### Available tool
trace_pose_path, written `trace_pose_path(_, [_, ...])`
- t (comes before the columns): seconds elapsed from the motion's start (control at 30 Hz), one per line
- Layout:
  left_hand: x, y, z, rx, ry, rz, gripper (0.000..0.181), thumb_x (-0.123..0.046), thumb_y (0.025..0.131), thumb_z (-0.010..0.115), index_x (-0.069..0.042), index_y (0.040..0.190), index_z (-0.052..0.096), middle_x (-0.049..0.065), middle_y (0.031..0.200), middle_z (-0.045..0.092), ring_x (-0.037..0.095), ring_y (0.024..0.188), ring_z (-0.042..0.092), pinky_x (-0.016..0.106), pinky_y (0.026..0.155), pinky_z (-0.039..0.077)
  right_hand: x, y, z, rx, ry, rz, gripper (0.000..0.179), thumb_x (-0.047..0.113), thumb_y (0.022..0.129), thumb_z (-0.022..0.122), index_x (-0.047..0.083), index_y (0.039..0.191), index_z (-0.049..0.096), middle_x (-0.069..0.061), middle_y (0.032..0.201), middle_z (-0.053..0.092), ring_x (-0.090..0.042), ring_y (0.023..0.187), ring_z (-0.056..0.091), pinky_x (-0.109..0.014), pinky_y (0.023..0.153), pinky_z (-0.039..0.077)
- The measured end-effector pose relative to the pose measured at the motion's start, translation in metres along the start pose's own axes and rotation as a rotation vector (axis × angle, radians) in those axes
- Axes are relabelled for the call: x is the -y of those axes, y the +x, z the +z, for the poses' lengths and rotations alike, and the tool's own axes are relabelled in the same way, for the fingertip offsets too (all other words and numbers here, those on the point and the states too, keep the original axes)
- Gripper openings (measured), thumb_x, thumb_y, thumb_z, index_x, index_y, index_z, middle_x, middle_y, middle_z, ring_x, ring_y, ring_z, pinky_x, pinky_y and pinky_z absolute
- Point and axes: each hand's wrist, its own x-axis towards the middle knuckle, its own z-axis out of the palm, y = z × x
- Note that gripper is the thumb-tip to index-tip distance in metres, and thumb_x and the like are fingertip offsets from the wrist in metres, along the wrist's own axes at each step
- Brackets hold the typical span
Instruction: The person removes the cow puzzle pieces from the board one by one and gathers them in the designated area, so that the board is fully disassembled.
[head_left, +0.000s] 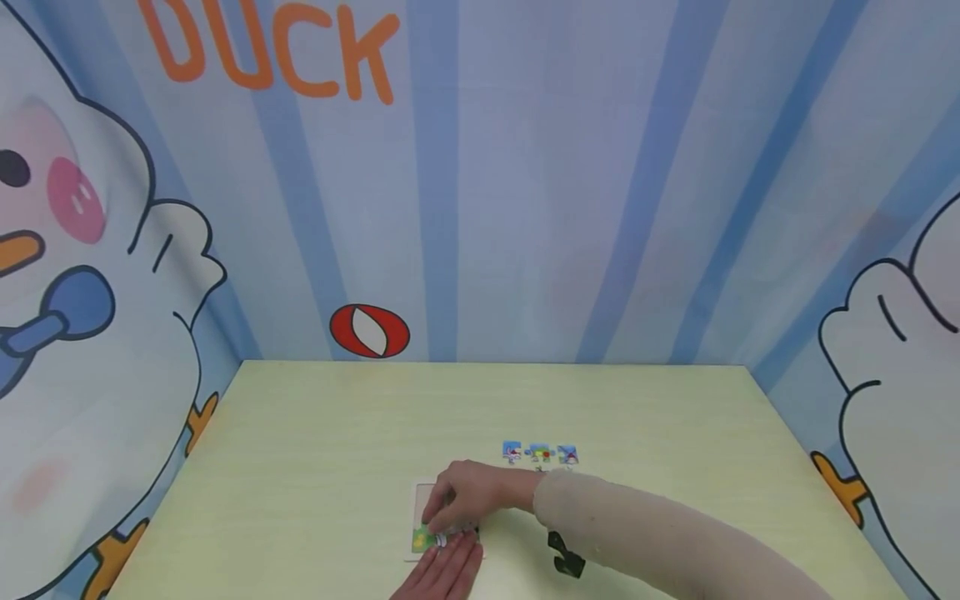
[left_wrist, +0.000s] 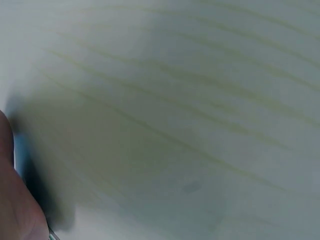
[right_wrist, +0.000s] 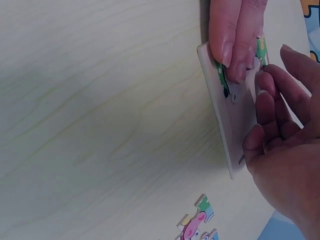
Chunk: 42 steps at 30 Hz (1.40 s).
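A shallow light puzzle tray [head_left: 422, 496] lies near the front of the table, with colourful jigsaw pieces [head_left: 422, 537] along its near part. My left hand [head_left: 447, 571] lays straight fingers flat over these pieces. From the right, my right hand [head_left: 468, 492] reaches across the tray with bent fingers. In the right wrist view, fingertips of the right hand [right_wrist: 285, 115] touch the tray's side by the green pieces, and its thumb stands apart from the fingers. Part of the picture is hidden under both hands. Only a sliver of the left hand [left_wrist: 20, 200] shows in the left wrist view.
Behind the right forearm, three loose puzzle pieces [head_left: 540, 452] lie in a row, with another partly covered by the sleeve. Beneath the light sleeve [head_left: 637, 525] shows a small black object [head_left: 566, 556]. A striped blue backdrop [head_left: 510, 208] with cartoon ducks surrounds the table [head_left: 322, 450].
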Motion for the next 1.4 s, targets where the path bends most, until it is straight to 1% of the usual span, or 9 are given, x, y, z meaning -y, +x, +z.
trace_pose_path(0.33, [0.000,-0.003,0.001,0.027,-0.002,-0.004,0.079,-0.075,0.106,0.034,-0.014,0.152,0.056,0.003,0.156,0.059,0.015,0.142,0.056,0.034,0.104,0.056,0.001,-0.003,0.000,0.037,0.184,0.096,0.018,0.022,0.099,0.077,0.013,0.112,0.084,0.010,0.102,0.080,0.000,0.094,0.068,-0.022,0.093,0.051])
trace_pose_path(0.5, [-0.001,-0.004,0.004,-0.041,0.029,-0.010,0.079,-0.076,0.105,0.036,-0.016,0.151,0.058,0.000,0.155,0.060,0.012,0.146,0.052,0.030,0.107,0.053,-0.001,-0.001,0.001,0.034,0.184,0.086,0.016,0.023,0.098,0.078,0.014,0.110,0.084,0.011,0.100,0.079,0.000,0.094,0.068,-0.022,0.091,0.051])
trace_pose_path(0.63, [-0.001,-0.004,0.008,-0.086,0.029,-0.014,0.079,-0.076,0.105,0.036,-0.016,0.151,0.058,0.000,0.155,0.060,0.009,0.162,0.017,0.026,0.129,0.018,-0.002,0.000,0.000,0.022,0.165,0.072,0.013,0.023,0.098,0.078,0.015,0.107,0.084,0.011,0.098,0.078,0.000,0.092,0.067,-0.021,0.089,0.051])
trace_pose_path(0.7, [0.000,-0.004,0.009,-0.092,0.021,-0.016,0.079,-0.076,0.105,0.036,-0.016,0.151,0.058,0.000,0.156,0.059,0.009,0.163,0.002,0.027,0.129,-0.002,0.000,0.001,0.000,0.014,0.154,0.064,0.012,0.022,0.098,0.078,0.015,0.106,0.083,0.012,0.095,0.078,0.000,0.090,0.067,-0.021,0.088,0.051])
trace_pose_path(0.73, [0.000,-0.004,0.009,-0.093,0.018,-0.016,0.079,-0.076,0.105,0.037,-0.016,0.151,0.058,0.000,0.156,0.059,0.008,0.163,0.005,0.026,0.128,-0.008,0.000,0.001,0.000,0.010,0.152,0.061,0.011,0.021,0.098,0.078,0.014,0.105,0.083,0.012,0.094,0.077,0.000,0.089,0.066,-0.021,0.087,0.051])
trace_pose_path(0.83, [0.000,-0.004,0.006,-0.066,0.016,-0.018,0.078,-0.075,0.105,0.037,-0.016,0.151,0.057,0.000,0.156,0.060,0.008,0.158,0.033,0.025,0.128,0.021,0.003,0.002,0.001,-0.002,0.137,0.052,0.008,0.020,0.098,0.079,0.014,0.102,0.082,0.012,0.090,0.076,-0.001,0.085,0.065,-0.021,0.083,0.049])
trace_pose_path(0.9, [0.000,-0.003,0.003,-0.033,0.007,-0.017,0.077,-0.075,0.106,0.036,-0.016,0.152,0.057,0.000,0.156,0.059,0.011,0.148,0.050,0.027,0.118,0.041,0.004,0.003,0.002,-0.012,0.122,0.048,0.005,0.018,0.097,0.079,0.015,0.100,0.081,0.012,0.088,0.074,-0.001,0.082,0.063,-0.021,0.080,0.049])
trace_pose_path(0.97, [0.000,-0.002,0.001,-0.008,0.004,-0.012,0.077,-0.074,0.106,0.036,-0.016,0.152,0.057,0.001,0.156,0.060,0.014,0.141,0.057,0.031,0.105,0.054,0.004,0.005,0.003,-0.021,0.108,0.046,0.002,0.016,0.096,0.080,0.016,0.098,0.080,0.011,0.086,0.073,-0.001,0.080,0.062,-0.020,0.078,0.049])
trace_pose_path(1.4, [-0.001,-0.002,0.005,-0.050,0.030,-0.003,0.078,-0.075,0.105,0.037,-0.015,0.151,0.058,0.000,0.156,0.060,0.013,0.141,0.057,0.032,0.103,0.055,0.008,0.009,0.009,-0.060,0.084,0.055,0.008,0.014,0.095,0.081,0.015,0.089,0.076,0.009,0.078,0.070,-0.002,0.072,0.060,-0.019,0.070,0.048])
